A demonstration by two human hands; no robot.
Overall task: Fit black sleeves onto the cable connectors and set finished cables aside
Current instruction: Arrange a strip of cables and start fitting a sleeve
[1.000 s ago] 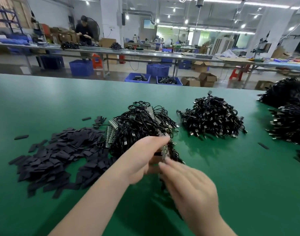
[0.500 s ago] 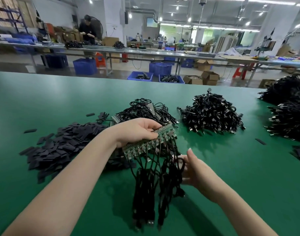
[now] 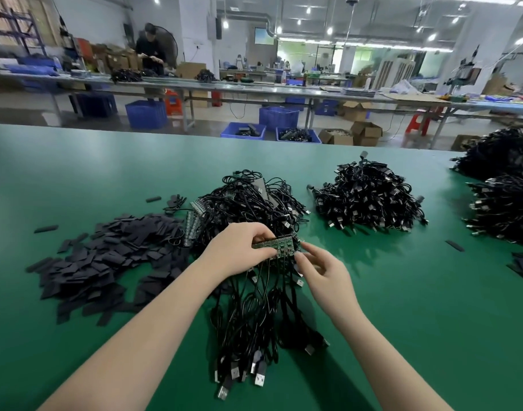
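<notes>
Factory hall; green table (image 3: 106, 179). Left: heap of flat black sleeves (image 3: 106, 256). Centre: left hand (image 3: 239, 253) fingers clenched round green connector strip (image 3: 276, 246), black cables (image 3: 248, 321) trailing toward viewer. Right hand (image 3: 322, 274) fingers pinching strip's right end. Right: pile of black cables (image 3: 370, 197).

Your left hand (image 3: 239, 250) covers the near end of the green connector strip (image 3: 276, 247), and your right fingers (image 3: 306, 258) hide its far end, so what they pinch cannot be told. The cable piles (image 3: 503, 209) on the right are cut by the frame edge. The far benches (image 3: 195, 84) are blurred.
</notes>
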